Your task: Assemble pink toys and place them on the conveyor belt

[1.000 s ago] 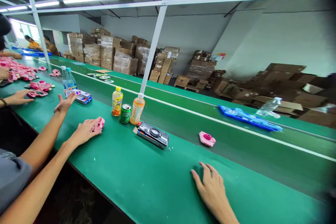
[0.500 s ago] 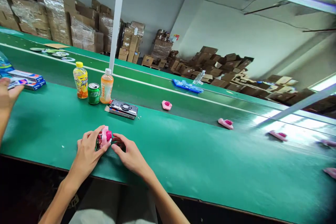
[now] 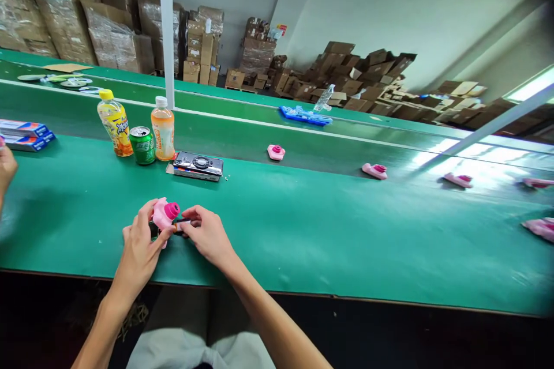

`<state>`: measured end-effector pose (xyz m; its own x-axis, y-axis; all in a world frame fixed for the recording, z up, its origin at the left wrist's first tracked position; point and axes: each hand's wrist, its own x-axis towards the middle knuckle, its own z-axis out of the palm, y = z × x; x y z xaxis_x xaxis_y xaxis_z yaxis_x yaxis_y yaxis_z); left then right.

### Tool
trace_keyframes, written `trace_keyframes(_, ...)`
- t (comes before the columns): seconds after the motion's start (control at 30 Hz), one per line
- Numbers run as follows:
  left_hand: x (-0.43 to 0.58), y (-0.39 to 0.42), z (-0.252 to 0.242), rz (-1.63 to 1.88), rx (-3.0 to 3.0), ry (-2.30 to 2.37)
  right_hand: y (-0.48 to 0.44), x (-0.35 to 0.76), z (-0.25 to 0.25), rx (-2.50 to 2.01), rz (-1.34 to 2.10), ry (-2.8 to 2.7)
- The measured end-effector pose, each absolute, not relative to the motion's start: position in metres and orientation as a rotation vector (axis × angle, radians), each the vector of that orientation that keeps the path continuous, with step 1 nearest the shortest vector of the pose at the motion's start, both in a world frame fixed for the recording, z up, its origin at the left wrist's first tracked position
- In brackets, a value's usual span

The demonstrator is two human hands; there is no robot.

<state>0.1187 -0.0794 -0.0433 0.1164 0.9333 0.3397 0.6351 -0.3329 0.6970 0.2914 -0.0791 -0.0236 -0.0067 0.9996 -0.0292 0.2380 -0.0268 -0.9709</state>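
Green table (image 3: pixel 329 230) fills the middle and lower frame. Cardboard boxes (image 3: pixel 258 55) stacked across the upper left to upper right. Darker green strip (image 3: pixel 225 141) across mid-frame, loose pink pieces (image 3: pixel 276 153) spaced along it toward the right edge. Left of centre: yellow-capped bottle (image 3: pixel 116 127), white-capped bottle (image 3: pixel 164 134), green can (image 3: pixel 142 147) between them; silver-black device (image 3: pixel 199 164) just beside, lying on a box.

Lower left of centre, left hand (image 3: pixel 141 245) has its grip closed round a pink part (image 3: pixel 161 214), held above the table, magenta knob facing right. Right hand (image 3: pixel 212 239) beside it, narrow fingertip grip on a small piece (image 3: pixel 184 223), dark and pale, at the part's lower right edge; can't tell if it's seated.

Pink part is probably light, stiff, a bit slick; best held by its outer rim, knob left free. Small piece likely slips easily; pinch its sides.
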Motion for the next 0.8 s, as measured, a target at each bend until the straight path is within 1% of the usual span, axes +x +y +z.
trace_keyframes(0.2,0.123,-0.088,-0.039,1.103,2.340,1.428,-0.063,0.296,-0.004,-1.463,0.789,-1.500)
trace_keyframes(0.27,0.127,-0.092,-0.038,1.085,2.478,1.394,-0.068,0.299,0.006,-1.466,0.739,-1.502)
trace_keyframes(0.43,0.148,-0.119,-0.046,1.018,2.533,1.470,-0.114,0.307,0.016,-1.407,0.903,-1.567)
trace_keyframes(0.53,0.156,-0.142,-0.054,1.014,2.432,1.547,-0.138,0.317,0.009,-1.446,0.854,-1.601)
trace_keyframes(0.63,0.148,-0.156,-0.057,0.979,2.368,1.531,-0.144,0.329,0.000,-1.463,0.895,-1.526)
trace_keyframes(0.73,0.125,-0.147,-0.049,0.906,2.218,1.418,-0.143,0.336,-0.004,-1.441,0.927,-1.511)
trace_keyframes(0.8,0.112,-0.126,-0.038,0.915,2.106,1.419,-0.142,0.338,-0.005,-1.434,0.927,-1.529)
